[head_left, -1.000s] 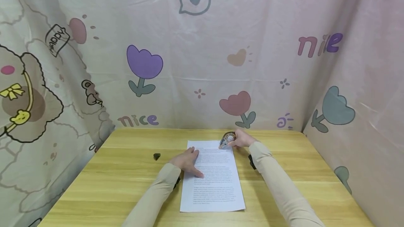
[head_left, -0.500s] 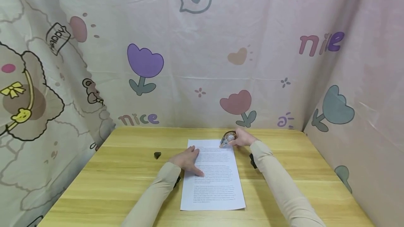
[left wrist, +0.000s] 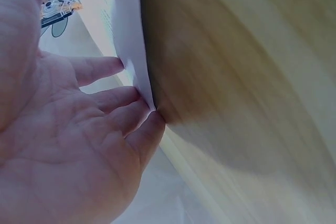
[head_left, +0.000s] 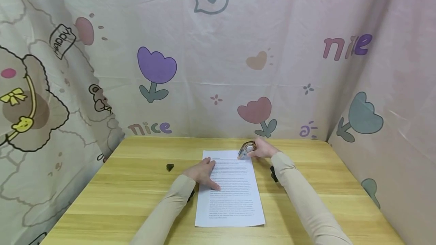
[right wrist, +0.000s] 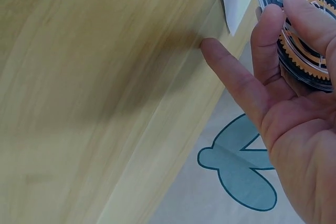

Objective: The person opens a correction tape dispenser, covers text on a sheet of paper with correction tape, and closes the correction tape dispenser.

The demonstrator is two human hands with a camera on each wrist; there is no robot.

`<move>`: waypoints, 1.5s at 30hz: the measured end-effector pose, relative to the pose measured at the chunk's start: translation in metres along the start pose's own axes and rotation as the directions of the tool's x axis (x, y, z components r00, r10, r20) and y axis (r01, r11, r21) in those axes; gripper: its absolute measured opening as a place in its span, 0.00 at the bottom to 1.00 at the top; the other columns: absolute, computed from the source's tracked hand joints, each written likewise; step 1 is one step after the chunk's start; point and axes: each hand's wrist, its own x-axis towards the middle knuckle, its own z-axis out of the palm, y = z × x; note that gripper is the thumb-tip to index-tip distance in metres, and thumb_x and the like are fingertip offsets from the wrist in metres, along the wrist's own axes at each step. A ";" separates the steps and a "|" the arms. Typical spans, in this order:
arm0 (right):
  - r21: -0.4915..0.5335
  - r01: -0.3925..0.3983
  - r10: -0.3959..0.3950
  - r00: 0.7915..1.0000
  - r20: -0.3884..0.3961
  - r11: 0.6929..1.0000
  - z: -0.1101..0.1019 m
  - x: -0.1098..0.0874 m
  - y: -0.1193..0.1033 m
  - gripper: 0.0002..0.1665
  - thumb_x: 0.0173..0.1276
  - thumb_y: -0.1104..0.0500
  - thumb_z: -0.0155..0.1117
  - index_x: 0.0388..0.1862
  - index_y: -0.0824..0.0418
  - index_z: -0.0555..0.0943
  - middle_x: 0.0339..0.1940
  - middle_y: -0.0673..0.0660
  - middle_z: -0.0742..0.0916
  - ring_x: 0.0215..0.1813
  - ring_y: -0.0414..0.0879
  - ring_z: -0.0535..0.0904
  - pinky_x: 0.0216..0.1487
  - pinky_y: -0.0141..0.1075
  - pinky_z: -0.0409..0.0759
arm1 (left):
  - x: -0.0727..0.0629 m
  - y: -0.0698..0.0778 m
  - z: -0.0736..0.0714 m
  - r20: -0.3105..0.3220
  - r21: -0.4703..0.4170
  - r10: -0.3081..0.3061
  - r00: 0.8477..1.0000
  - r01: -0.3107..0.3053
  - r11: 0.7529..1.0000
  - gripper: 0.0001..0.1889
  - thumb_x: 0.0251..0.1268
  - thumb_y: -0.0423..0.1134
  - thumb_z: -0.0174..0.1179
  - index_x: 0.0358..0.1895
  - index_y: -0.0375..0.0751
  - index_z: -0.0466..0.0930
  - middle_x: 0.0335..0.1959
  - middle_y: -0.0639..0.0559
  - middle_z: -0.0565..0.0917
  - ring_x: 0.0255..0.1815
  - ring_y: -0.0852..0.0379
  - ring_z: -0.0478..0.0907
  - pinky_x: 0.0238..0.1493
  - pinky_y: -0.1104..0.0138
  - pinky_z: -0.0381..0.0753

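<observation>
A printed sheet of paper [head_left: 235, 218] lies on the wooden table. My left hand [head_left: 201, 173] rests on its left side with fingers spread; in the left wrist view its fingertips press along the edge of the sheet [left wrist: 126, 24]. My right hand [head_left: 265, 149] grips a correction tape dispenser [head_left: 246, 149] near the sheet's top right, its tip down at the first lines of print. The right wrist view shows thumb and index finger pinching the dispenser's see-through case, with an orange gear wheel [right wrist: 295, 51] inside. The little finger stretches out toward the table.
A small dark, roughly triangular piece [head_left: 170, 167] lies on the table [head_left: 129, 199] left of my left hand. A printed curtain [head_left: 204, 56] hangs behind the table and along both sides. Dark wrist straps [head_left: 274, 174] show under the sleeves.
The head view has shifted very slightly. Both hands, the sheet and the correction tape dispenser stay in nearly the same places, the dispenser's tip perhaps a hair further right.
</observation>
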 end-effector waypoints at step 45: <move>0.300 0.022 0.011 0.994 -0.110 0.954 0.021 -0.018 -0.005 0.25 0.57 0.60 0.75 0.52 0.67 0.80 0.37 0.58 0.87 0.34 0.44 0.83 0.40 0.43 0.87 | -0.036 -0.079 -0.033 -0.371 0.029 -0.059 0.927 0.074 0.997 0.16 0.59 0.34 0.67 0.49 0.30 0.81 0.47 0.36 0.84 0.48 0.38 0.81 0.51 0.47 0.82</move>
